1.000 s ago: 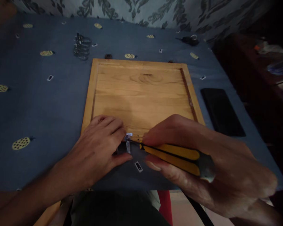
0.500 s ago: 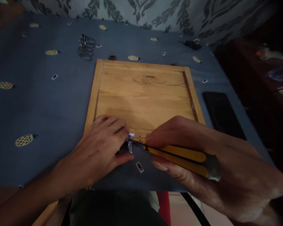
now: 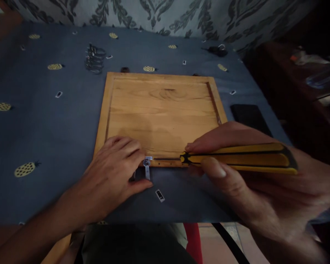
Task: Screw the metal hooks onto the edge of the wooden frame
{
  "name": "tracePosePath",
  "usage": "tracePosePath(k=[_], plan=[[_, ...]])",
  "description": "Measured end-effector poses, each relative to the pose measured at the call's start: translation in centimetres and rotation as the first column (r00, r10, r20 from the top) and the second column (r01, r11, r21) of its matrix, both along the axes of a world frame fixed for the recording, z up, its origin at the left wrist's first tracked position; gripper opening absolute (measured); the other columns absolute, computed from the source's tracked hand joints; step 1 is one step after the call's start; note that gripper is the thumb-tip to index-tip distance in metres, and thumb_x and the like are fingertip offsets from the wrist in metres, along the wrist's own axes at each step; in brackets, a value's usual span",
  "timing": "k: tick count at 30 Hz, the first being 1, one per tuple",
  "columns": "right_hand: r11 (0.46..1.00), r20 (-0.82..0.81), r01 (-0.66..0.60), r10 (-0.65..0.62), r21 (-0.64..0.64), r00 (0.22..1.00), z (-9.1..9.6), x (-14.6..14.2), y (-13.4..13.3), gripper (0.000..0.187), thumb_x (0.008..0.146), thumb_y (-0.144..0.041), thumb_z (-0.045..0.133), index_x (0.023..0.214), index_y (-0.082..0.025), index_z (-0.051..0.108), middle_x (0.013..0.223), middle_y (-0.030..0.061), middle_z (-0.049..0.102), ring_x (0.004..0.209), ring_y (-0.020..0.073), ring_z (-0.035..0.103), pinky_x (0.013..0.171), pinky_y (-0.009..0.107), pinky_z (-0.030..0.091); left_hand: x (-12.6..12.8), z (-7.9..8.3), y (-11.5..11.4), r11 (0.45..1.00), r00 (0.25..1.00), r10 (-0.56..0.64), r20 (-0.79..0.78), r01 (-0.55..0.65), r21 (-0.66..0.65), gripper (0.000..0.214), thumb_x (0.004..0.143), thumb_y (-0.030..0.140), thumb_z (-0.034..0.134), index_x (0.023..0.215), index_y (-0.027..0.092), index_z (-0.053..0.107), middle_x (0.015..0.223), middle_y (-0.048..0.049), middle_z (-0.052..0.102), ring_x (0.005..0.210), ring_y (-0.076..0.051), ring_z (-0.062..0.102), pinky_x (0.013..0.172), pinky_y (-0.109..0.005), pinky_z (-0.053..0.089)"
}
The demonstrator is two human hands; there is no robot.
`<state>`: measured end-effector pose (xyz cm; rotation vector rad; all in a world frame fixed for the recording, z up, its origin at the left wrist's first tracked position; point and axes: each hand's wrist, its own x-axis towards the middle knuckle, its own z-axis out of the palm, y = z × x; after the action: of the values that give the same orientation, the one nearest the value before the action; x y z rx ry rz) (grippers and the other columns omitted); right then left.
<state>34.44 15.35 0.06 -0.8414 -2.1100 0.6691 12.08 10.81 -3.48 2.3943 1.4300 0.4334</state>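
Observation:
A wooden panel with a raised frame [image 3: 159,117], perhaps a box lid, lies flat on the table. At its near edge sits a small shiny metal latch [image 3: 147,165], its narrow arm hanging below the edge. My left hand [image 3: 115,165] is closed around that spot, fingers on the wood and thumb underneath, steadying the latch. My right hand [image 3: 244,183] grips a screwdriver [image 3: 242,157] by its yellow and black handle. The thin shaft lies nearly level along the panel's edge, its tip close to the latch. Small dark holes show in the edge wood right of the latch.
A blue patterned tablecloth [image 3: 49,128] covers the table. Behind the panel lie a cluster of dark metal pieces [image 3: 95,60] and a dark object with a ring [image 3: 217,50]. A black flat object [image 3: 250,117], like a phone, lies right. Patterned fabric [image 3: 154,16] borders the back.
My right hand and the screwdriver have shifted right and up, and the handle now lies more level. The tip has drawn back a little at the latch. My left hand stays in place.

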Motion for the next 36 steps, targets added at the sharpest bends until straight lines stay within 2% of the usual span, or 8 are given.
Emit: tracePosePath(k=[3,7,13,19,23,27,33,36], plan=[[0.999,-0.093,0.035,-0.034,0.015,0.995,-0.28,-0.39,-0.16,0.016,0.091,-0.015,0.071,0.097,-0.029,0.067,0.086,-0.0036,0.074,0.073,0.0179,0.071,0.06,0.032,0.057,-0.05,0.0,-0.03,1.0,1.0,-0.004,0.013,0.004,0.002,0.033,0.083,0.038,0.086,0.1,0.017,0.066,0.106,-0.0072,0.069,0.1,-0.03,0.063,0.089,-0.047,0.048],[0.999,-0.146,-0.029,0.023,-0.035,0.989,-0.02,-0.46,-0.07,0.013,0.089,-0.015,0.074,0.096,-0.025,0.069,0.084,-0.0036,0.073,0.07,0.0139,0.069,0.062,0.028,0.058,-0.13,0.01,-0.06,1.0,0.999,-0.012,0.04,0.013,-0.009,0.033,0.084,0.039,0.084,0.1,0.017,0.066,0.107,-0.008,0.069,0.102,-0.031,0.063,0.089,-0.048,0.048],[0.996,-0.134,-0.08,0.073,-0.045,0.988,0.04,-0.72,0.23,0.013,0.09,-0.012,0.073,0.099,-0.02,0.07,0.084,-0.0013,0.072,0.075,0.0132,0.07,0.064,0.027,0.057,0.15,0.47,-0.06,1.0,1.0,-0.017,0.025,0.017,-0.019,0.029,0.085,0.036,0.084,0.098,0.016,0.067,0.104,-0.0073,0.069,0.099,-0.03,0.062,0.089,-0.047,0.047],[0.998,-0.152,-0.045,0.039,-0.036,0.988,0.02,-0.63,0.05,0.012,0.09,-0.017,0.076,0.098,-0.025,0.071,0.086,-0.0018,0.074,0.073,0.0165,0.072,0.062,0.028,0.06,0.09,0.23,0.02,1.0,1.0,-0.018,0.017,0.017,0.014,0.033,0.082,0.037,0.087,0.098,0.014,0.069,0.102,-0.0076,0.07,0.097,-0.03,0.064,0.086,-0.047,0.048],[0.998,-0.151,-0.003,-0.007,-0.064,0.989,-0.25,-0.37,-0.12,0.009,0.092,-0.02,0.074,0.096,-0.028,0.071,0.081,-0.0036,0.073,0.066,0.014,0.071,0.057,0.024,0.059,-0.06,-0.07,0.12,0.999,1.0,-0.024,0.011,0.024,0.027,0.035,0.081,0.037,0.087,0.098,0.013,0.07,0.103,-0.0088,0.071,0.096,-0.032,0.065,0.085,-0.049,0.049],[0.993,-0.166,-0.083,0.067,-0.088,0.984,-0.51,-0.64,0.08,0.016,0.089,-0.013,0.073,0.097,-0.027,0.072,0.081,-0.0023,0.074,0.069,0.0156,0.072,0.061,0.027,0.06,-0.04,-0.11,0.12,0.999,1.0,-0.02,0.009,0.02,0.031,0.034,0.081,0.036,0.087,0.098,0.013,0.07,0.102,-0.0089,0.071,0.095,-0.032,0.065,0.084,-0.049,0.049],[0.998,-0.2,-0.046,0.034,-0.054,0.979,-0.44,-0.37,-0.12,0.016,0.088,-0.011,0.073,0.096,-0.024,0.07,0.083,-0.001,0.074,0.07,0.0169,0.07,0.056,0.03,0.055,-0.06,-0.16,0.02,0.999,1.0,-0.027,0.015,0.026,0.043,0.035,0.079,0.035,0.089,0.099,0.014,0.069,0.104,-0.0084,0.071,0.097,-0.031,0.065,0.085,-0.048,0.049],[0.999,-0.18,-0.037,0.031,-0.032,0.983,-0.42,-0.3,-0.18,0.017,0.088,-0.01,0.073,0.097,-0.024,0.069,0.083,-0.0019,0.073,0.07,0.0155,0.07,0.059,0.029,0.056,-0.09,-0.15,0.06,0.999,1.0,-0.015,0.004,0.015,0.042,0.037,0.078,0.037,0.09,0.098,0.014,0.069,0.103,-0.0083,0.071,0.097,-0.031,0.064,0.086,-0.048,0.049]])
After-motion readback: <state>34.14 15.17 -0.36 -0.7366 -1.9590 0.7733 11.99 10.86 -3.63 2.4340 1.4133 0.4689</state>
